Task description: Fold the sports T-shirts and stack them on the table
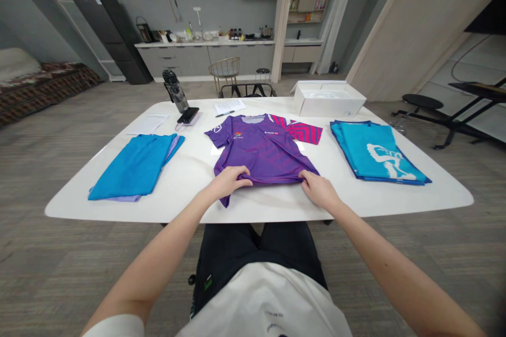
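Observation:
A purple short-sleeved T-shirt (264,150) lies face up on the white table (193,168), its collar pointing away from me. One sleeve, on the right, carries a pink and dark zigzag pattern. My left hand (231,180) pinches the hem near its left end, and a corner of cloth hangs down beside it. At the hem's right end, my right hand (318,188) grips the fabric between thumb and fingers. Between the two hands the hem is drawn fairly straight and looks slightly raised. Some white paper peeks out from under the shirt on both sides.
Folded blue clothes (130,168) lie on the left, and a stack of folded teal shirts (375,150) on the right. Farther back stand a dark-lidded bottle (176,92), a phone (188,115), a paper with a pen (225,114) and an open white box (330,102).

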### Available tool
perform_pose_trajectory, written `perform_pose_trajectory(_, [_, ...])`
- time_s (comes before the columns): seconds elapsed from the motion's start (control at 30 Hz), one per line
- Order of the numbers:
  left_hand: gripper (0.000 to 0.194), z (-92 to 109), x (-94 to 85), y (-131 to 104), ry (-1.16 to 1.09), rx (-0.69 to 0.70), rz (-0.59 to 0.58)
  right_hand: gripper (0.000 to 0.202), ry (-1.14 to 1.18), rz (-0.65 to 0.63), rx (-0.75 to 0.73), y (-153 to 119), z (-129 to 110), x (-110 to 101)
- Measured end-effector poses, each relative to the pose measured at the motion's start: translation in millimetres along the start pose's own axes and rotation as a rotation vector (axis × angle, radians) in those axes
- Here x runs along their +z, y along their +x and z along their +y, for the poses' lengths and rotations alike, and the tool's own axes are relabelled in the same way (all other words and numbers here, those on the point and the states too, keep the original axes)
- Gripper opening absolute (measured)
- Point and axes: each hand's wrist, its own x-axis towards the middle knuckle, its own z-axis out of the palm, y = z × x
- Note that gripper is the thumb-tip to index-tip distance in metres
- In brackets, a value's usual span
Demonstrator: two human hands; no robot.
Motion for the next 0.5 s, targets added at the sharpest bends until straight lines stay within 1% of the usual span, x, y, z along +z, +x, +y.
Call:
perform_pose_trajectory(0.03, [0.015, 1, -8.2, -2, 0.033, 0.030, -0.052, 0.029, 0.036, -0.020, -0.017, -1, 2, -6])
perform_pose_trajectory(0.1, [0.025, 4, -22.2, -8, 0.099, 0.058, -0.137, 0.030, 0.121, -0.104, -0.082, -4, 6, -20])
perform_pose_trajectory(0.2, [0.036, 11, -32.5, -24, 0.147, 0.022, -0.247, 0.028, 0.234, -0.308, -0.154, -13, 9, -36])
perform_pose_trajectory(0.3, [0.035, 14, -27.9, -43, 0.150, -0.043, -0.336, 0.022, 0.330, -0.517, -0.178, -25, 7, -41])
perform_pose_trajectory(0.33, [0.032, 13, -23.8, -47, 0.131, -0.057, -0.375, 0.020, 0.355, -0.568, -0.179, -27, 6, -41])
perform_pose_trajectory(0.37, [0.029, 11, -18.8, -51, 0.096, -0.063, -0.414, 0.021, 0.376, -0.590, -0.175, -28, 4, -38])
perform_pose_trajectory(0.4, [0.026, 8, -12.9, -53, 0.052, -0.062, -0.434, 0.023, 0.389, -0.571, -0.165, -27, 3, -35])
perform_pose_trajectory(0.43, [0.024, 3, -6.3, -54, 0.010, -0.056, -0.421, 0.026, 0.389, -0.509, -0.152, -25, 1, -30])
perform_pose_trajectory(0.47, [0.025, -2, 1.1, -55, -0.015, -0.052, -0.368, 0.028, 0.378, -0.414, -0.139, -22, 1, -24])
perform_pose_trajectory(0.5, [0.029, -7, 9.2, -54, -0.007, -0.054, -0.278, 0.030, 0.354, -0.302, -0.123, -17, 0, -17])
